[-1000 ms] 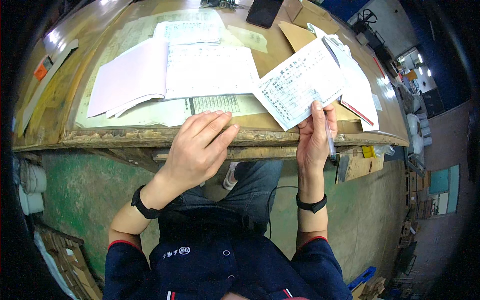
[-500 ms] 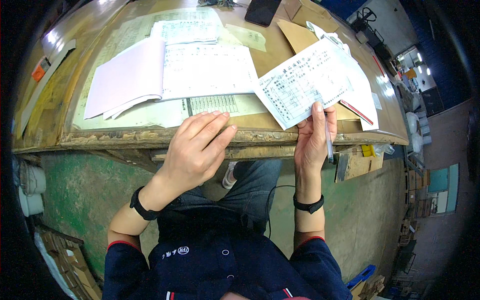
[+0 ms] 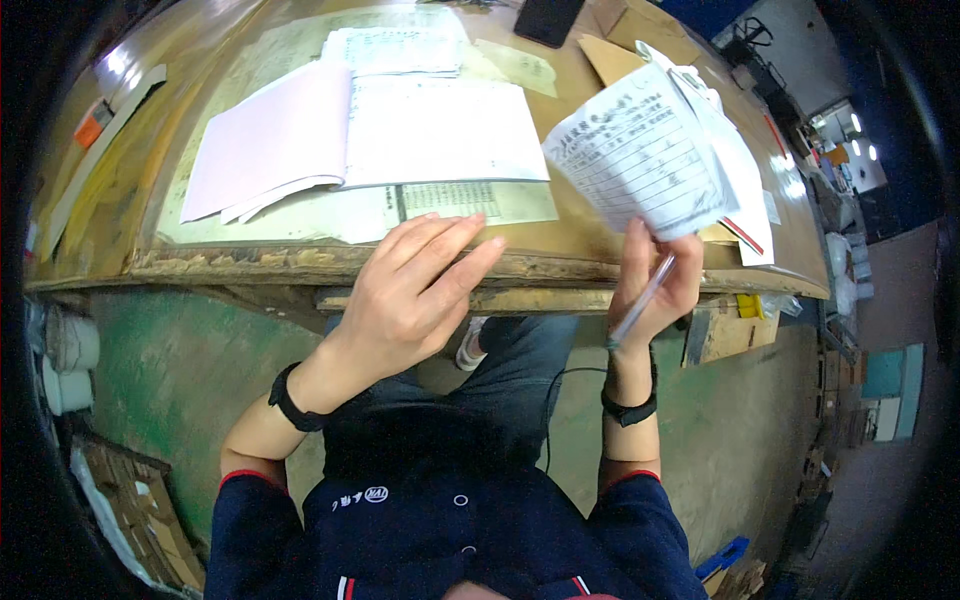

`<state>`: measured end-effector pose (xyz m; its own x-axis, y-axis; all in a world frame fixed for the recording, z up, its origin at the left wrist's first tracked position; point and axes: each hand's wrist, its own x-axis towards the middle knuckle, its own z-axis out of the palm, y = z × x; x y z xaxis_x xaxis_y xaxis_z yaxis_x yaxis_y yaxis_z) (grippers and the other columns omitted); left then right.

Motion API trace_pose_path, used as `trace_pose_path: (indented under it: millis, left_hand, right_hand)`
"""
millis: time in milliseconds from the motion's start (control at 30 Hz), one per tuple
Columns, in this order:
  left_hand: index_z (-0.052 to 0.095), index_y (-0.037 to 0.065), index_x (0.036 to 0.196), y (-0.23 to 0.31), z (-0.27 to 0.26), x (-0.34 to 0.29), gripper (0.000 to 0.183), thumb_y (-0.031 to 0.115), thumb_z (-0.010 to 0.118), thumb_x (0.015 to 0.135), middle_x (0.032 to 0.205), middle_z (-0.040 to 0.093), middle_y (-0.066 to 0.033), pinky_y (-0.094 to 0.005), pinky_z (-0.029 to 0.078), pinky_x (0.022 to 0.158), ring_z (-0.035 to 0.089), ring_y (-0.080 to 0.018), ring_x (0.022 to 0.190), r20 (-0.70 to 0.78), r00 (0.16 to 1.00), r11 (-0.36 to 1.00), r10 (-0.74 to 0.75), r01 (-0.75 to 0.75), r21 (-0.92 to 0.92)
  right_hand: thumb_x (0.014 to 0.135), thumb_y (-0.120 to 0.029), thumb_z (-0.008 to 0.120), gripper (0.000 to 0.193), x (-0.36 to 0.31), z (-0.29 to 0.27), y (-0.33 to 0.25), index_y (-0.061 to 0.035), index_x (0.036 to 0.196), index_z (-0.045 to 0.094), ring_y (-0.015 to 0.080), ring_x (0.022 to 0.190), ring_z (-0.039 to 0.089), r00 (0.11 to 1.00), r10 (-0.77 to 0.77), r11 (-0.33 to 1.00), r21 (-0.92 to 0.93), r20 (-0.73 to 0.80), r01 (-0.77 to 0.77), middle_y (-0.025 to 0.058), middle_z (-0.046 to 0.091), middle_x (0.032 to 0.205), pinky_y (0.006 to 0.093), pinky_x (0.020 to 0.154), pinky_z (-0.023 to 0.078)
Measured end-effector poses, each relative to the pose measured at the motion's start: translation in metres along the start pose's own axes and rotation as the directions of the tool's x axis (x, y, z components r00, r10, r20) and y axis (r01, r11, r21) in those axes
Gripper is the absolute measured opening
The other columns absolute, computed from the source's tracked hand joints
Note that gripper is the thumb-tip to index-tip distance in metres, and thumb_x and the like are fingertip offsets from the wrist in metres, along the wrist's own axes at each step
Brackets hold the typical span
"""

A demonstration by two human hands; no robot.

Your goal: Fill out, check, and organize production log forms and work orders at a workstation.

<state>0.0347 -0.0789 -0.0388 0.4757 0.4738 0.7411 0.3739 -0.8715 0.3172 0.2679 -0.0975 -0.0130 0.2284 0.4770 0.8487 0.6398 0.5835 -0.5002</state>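
Observation:
Between the thumb and fingers of my right hand (image 3: 662,275) is a printed form sheet (image 3: 645,150), curved and a little blurred, raised over the right side of the table. The same hand also keeps a slim clear pen (image 3: 642,303), which slants down across the palm toward the wrist. My left hand (image 3: 400,295) hangs over the table's front edge, fingers stretched and slightly spread, holding nothing. Just beyond its fingertips lies an open form booklet (image 3: 440,130) with a pinkish leaf (image 3: 270,135) folded over to the left.
Behind the booklet lies a stack of written slips (image 3: 395,50). A dark phone (image 3: 548,18) and a cardboard box (image 3: 645,30) are at the back. White papers (image 3: 745,200) and a brown envelope (image 3: 608,62) lie on the right. The table's wooden front edge (image 3: 240,262) is worn.
My right hand has twisted, so the form sheet is turned and bent and the pen has swung from near upright to a slant. My left hand stays at the edge, still open.

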Motion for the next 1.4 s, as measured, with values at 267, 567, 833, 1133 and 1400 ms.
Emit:
trace_pose_path:
  millis: [267,567,833,1133,1400]
  left_hand:
    - [0.062,0.009,0.12,0.004,-0.006,0.008,0.05,0.002,0.067,0.071,0.126,0.055,-0.0136,-0.046,0.041,0.102,0.054,-0.0314,0.115,-0.142,0.99,0.984,-0.02,0.044,0.171]
    - [0.068,0.004,0.102,-0.011,-0.021,0.007,0.037,0.001,0.06,0.066,0.113,0.065,-0.0098,-0.0453,0.048,0.094,0.06,-0.0288,0.109,0.122,0.993,0.994,0.01,-0.023,0.109]
    - [0.069,0.008,0.107,-0.018,-0.023,0.017,0.047,0.01,0.061,0.06,0.109,0.061,-0.0096,-0.0438,0.049,0.087,0.058,-0.0298,0.103,0.195,0.98,0.997,0.046,-0.057,0.052]
    - [0.071,0.009,0.105,-0.02,-0.014,0.012,0.043,0.011,0.061,0.063,0.104,0.062,-0.0094,-0.042,0.05,0.085,0.059,-0.0284,0.098,0.135,0.989,0.995,0.054,-0.065,0.079]
    - [0.071,0.009,0.104,-0.02,-0.014,0.012,0.043,0.01,0.061,0.063,0.103,0.063,-0.0095,-0.0422,0.051,0.084,0.06,-0.0289,0.097,0.107,0.992,0.994,0.064,-0.072,0.076]
  right_hand:
    - [0.068,-0.01,0.078,0.024,-0.003,0.012,0.004,-0.0096,0.089,0.069,0.0248,0.091,0.064,0.825,-0.203,0.928,-0.166,0.528,0.335,0.0059,0.073,0.099,0.0349,0.077,0.048]
    - [0.098,-0.064,0.024,0.072,0.021,0.006,-0.004,-0.0001,0.101,0.058,0.0181,0.071,0.062,0.793,0.264,0.895,0.167,0.55,-0.413,0.012,0.067,0.077,0.0263,0.075,0.048]
    - [0.096,-0.03,0.06,0.036,0.046,0.033,-0.016,-0.0051,0.07,0.059,0.0017,0.056,0.038,0.492,0.481,0.706,0.013,0.726,-0.708,-0.006,0.048,0.06,0.0203,0.05,0.028]
    - [0.094,-0.019,0.065,0.038,0.029,0.045,-0.012,-0.0076,0.064,0.045,0.0008,0.058,0.03,0.569,0.427,0.735,0.097,0.702,-0.672,-0.0092,0.038,0.06,0.0198,0.049,0.023]
    - [0.093,-0.015,0.065,0.039,0.023,0.047,-0.01,-0.0067,0.063,0.042,0.002,0.058,0.029,0.646,0.393,0.827,0.055,0.654,-0.559,-0.0081,0.035,0.06,0.0212,0.049,0.023]
